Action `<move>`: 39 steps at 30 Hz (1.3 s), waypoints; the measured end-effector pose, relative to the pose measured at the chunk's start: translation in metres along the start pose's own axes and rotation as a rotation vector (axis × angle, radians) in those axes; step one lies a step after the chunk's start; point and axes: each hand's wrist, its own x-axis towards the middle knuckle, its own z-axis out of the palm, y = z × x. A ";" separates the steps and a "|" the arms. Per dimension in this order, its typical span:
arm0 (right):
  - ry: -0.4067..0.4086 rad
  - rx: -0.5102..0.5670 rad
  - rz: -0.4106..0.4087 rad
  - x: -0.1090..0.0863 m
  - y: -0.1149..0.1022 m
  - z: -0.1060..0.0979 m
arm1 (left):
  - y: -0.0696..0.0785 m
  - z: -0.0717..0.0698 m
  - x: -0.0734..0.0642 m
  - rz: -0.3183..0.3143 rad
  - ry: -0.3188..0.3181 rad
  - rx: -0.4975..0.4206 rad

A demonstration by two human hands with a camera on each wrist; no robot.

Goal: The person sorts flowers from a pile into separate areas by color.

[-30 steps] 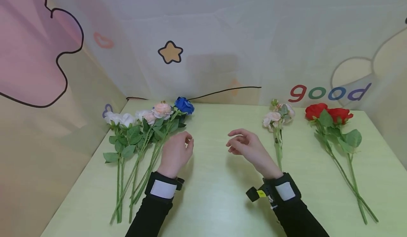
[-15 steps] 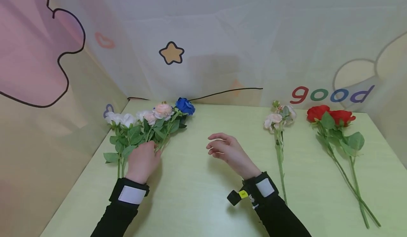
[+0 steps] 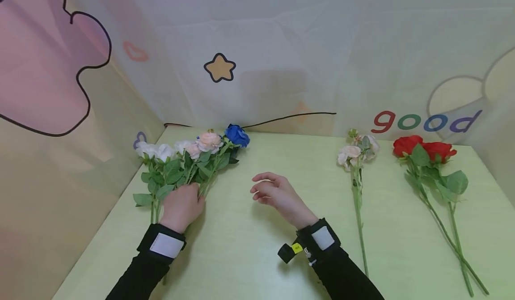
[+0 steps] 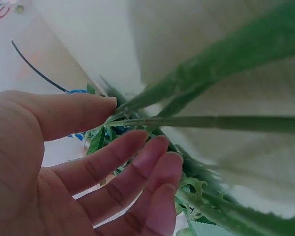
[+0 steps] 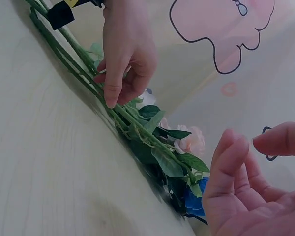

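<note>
Artificial flowers lie at the left of the table: white flowers (image 3: 162, 152), pale pink flowers (image 3: 210, 142) and a blue flower (image 3: 237, 136). Over their stems is my left hand (image 3: 181, 206). In the left wrist view, green stems (image 4: 211, 122) run between its thumb (image 4: 83, 113) and its bent fingers (image 4: 123, 184), with small gaps still showing around them. My right hand (image 3: 277, 197) hovers over the middle of the table, holding nothing, its fingers loosely bent. The left hand hides part of the stems in the head view.
On the right lie a small pale pink flower spray (image 3: 351, 153) and two red roses (image 3: 440, 151) with crossed stems. A printed cloth (image 3: 281, 45) hangs behind the table (image 3: 241, 246). Each wrist wears a black strap; the right one carries a small camera (image 3: 286, 253).
My left hand has moved left and down onto the flower stems, then stayed nearly still. My right hand has drifted left toward the middle of the table. The view has shifted slightly.
</note>
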 end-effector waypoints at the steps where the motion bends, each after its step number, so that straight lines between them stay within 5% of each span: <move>1: 0.004 -0.004 -0.002 0.000 0.000 0.000 | 0.000 0.001 0.000 0.003 -0.004 0.001; 17: -0.006 -0.010 -0.005 -0.005 -0.006 -0.003 | 0.005 0.002 0.001 0.034 -0.057 -0.166; 39: 0.024 -0.028 -0.030 -0.011 -0.005 -0.019 | 0.018 0.000 -0.002 0.132 0.041 -0.260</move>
